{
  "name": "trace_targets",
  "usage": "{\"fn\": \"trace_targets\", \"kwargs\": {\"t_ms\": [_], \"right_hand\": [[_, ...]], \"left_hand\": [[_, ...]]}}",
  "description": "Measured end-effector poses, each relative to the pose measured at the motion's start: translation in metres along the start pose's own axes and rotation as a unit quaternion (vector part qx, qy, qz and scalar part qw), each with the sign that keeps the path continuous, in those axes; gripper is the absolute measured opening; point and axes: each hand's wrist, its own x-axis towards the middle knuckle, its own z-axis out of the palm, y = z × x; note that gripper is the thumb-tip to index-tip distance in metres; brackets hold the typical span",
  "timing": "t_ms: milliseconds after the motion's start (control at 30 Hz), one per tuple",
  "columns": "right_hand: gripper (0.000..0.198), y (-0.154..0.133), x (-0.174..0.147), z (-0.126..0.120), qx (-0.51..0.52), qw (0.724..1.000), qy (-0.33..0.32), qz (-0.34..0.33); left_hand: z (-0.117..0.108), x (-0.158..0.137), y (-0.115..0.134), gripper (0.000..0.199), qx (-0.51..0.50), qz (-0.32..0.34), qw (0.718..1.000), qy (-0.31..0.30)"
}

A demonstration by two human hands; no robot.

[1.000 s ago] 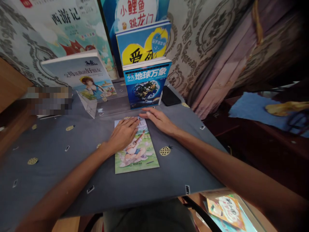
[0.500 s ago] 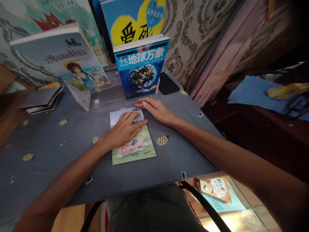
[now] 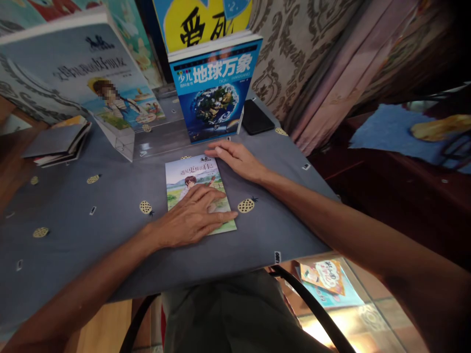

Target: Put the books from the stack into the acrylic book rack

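Head view: a thin illustrated book lies on the desk, between the front edge and an upright blue book. The left hand, palm down, fingers spread, covers its lower part; the right hand, fingers extended, lies by the thin book's top right corner.

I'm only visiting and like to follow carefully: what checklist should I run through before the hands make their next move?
1. Thin paperback closed, cover up, flat on the gray tablecloth: ok.
2. Left hand resting on the paperback: ok, palm down over the lower cover.
3. Right hand touching the paperback: cannot tell; its fingertips are by the top right corner.
4. Whole cover visible: not ok, the left hand hides part.
5. Blue Earth book standing upright behind: ok.
6. Smartphone apart from both hands: ok.
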Motion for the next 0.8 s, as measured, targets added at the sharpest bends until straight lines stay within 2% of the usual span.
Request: {"fn": "trace_targets", "kwargs": {"t_ms": [267,533,800], "right_hand": [[0.044,-0.001,0.000,0.001,-0.009,1.000,-0.003,0.008],[0.042,-0.002,-0.001,0.001,-0.023,1.000,-0.002,-0.002],[0.043,-0.005,-0.002,0.001,-0.050,0.999,-0.002,-0.013]], "left_hand": [[0.001,-0.006,0.009,0.037,-0.018,0.009,1.000,-0.017],[0.001,-0.008,0.012,0.038,0.000,0.022,1.000,-0.008],[0.000,-0.011,0.008,0.039,0.003,0.016,1.000,-0.015]]}}
